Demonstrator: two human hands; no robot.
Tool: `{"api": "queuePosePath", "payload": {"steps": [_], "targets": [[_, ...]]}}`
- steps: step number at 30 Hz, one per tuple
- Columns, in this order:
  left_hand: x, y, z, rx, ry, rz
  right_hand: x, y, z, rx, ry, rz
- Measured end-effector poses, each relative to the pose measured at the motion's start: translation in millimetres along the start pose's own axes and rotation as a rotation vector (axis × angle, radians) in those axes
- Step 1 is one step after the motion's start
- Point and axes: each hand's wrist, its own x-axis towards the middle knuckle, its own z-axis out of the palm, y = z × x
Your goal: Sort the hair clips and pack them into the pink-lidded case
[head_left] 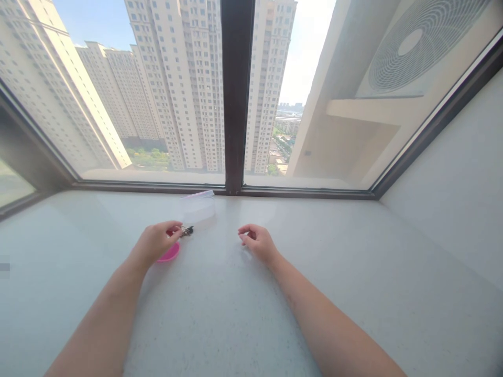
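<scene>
My left hand (159, 240) is closed, with thumb and fingers pinching a small metal piece with a dark end (187, 231), which looks like a keychain clasp. Directly under that hand sits a bright pink round dish (170, 253), partly covered by the fingers and wrist. A clear plastic zip bag (198, 208) lies just beyond the metal piece, close to the window. To the right, my right hand (257, 242) hovers low over the sill with curled fingers, thumb and index tips close together. Whether anything small is between them is too fine to make out.
Both forearms rest over a wide pale speckled window sill (220, 314). Dark window frames (237, 104) border it at the back, with a central upright post. A white wall (451, 173) bounds the right side. Tall buildings and an air-conditioner unit (416, 47) stand outside the glass.
</scene>
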Motion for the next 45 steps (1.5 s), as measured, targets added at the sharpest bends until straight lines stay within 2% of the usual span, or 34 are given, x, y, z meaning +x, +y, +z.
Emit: {"api": "queuePosePath", "payload": {"steps": [4,10,15,22,25,28,31,39,45], "targets": [[1,3,-3.2,-0.058,0.014,-0.044,1,0,-1,0.009,0.003,0.009],[5,-2,-1.8,-0.237,0.019,-0.132,1,1,-2,0.001,0.000,0.021],[5,-3,-4.9,-0.052,0.111,-0.155,1,1,-2,0.021,0.003,0.016],[6,-3,-0.4,0.068,0.083,-0.144,1,2,-2,0.014,-0.002,0.018],[5,3,6.0,0.046,0.053,-0.064,1,2,-2,0.018,-0.004,0.030],[4,12,15.2,0.007,-0.058,0.113,1,2,-2,0.030,-0.004,0.033],[6,16,24.0,0.019,-0.114,0.198,1,2,-1,0.017,-0.003,0.035],[11,7,34.0,0.010,-0.133,0.245,0,0,0,0.032,-0.005,0.035],[9,10,29.0,-0.027,-0.127,0.222,-1,-2,0,0.033,-0.001,0.051]]}}
